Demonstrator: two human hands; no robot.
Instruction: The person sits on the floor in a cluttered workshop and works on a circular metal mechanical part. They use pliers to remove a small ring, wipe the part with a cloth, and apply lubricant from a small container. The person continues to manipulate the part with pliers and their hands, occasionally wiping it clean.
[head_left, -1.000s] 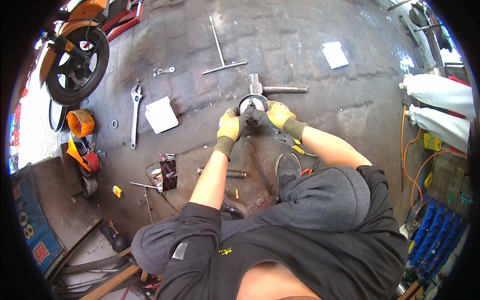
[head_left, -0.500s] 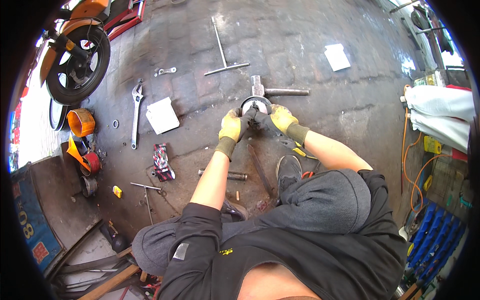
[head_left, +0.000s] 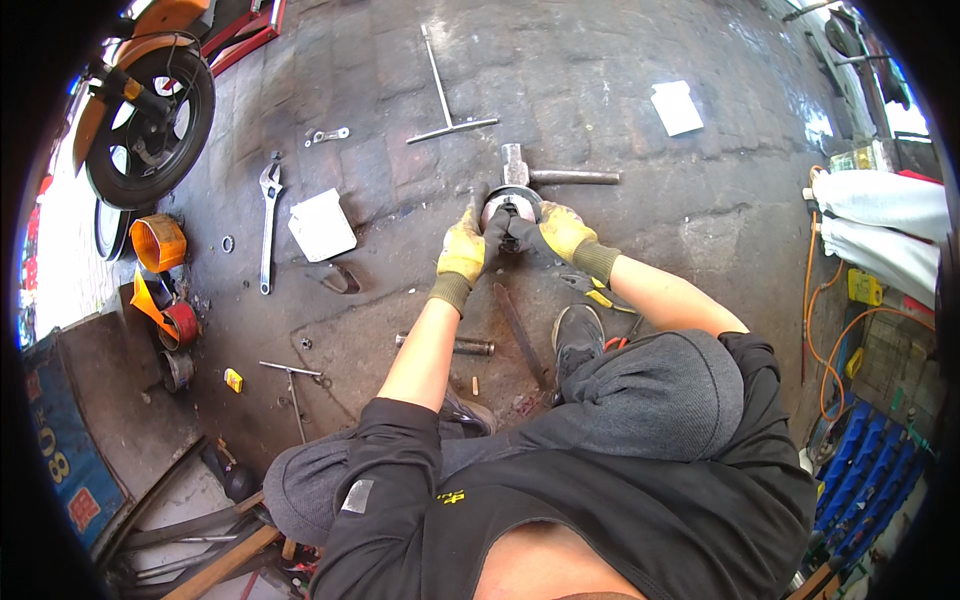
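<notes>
Both my hands wear yellow and dark work gloves. They grip a round metal part (head_left: 513, 190) with a dark rim and a paler inside, low over the floor between my hands. My left hand (head_left: 465, 250) is closed on its left side, fingers curled inward. My right hand (head_left: 562, 234) closes on it from the right, fingertips meeting near the middle. The gloves hide much of the part's near side. Just beyond it lies a hammer (head_left: 575, 177), its handle pointing right. Pliers (head_left: 598, 292) with black and yellow handles lie near my right wrist.
Left on the floor are an adjustable wrench (head_left: 268, 230), white paper (head_left: 322, 226) and a dark curved thing (head_left: 341, 279). A T-handle tool (head_left: 440, 90) lies ahead. Near my feet are a metal tube (head_left: 460, 345) and a flat bar (head_left: 517, 330). A wheel (head_left: 150, 130) stands far left.
The patterned red, black and white thing on the left floor is gone; a dark curved thing now shows nearer the left paper. My hands keep hold of the round part, almost unmoved.
</notes>
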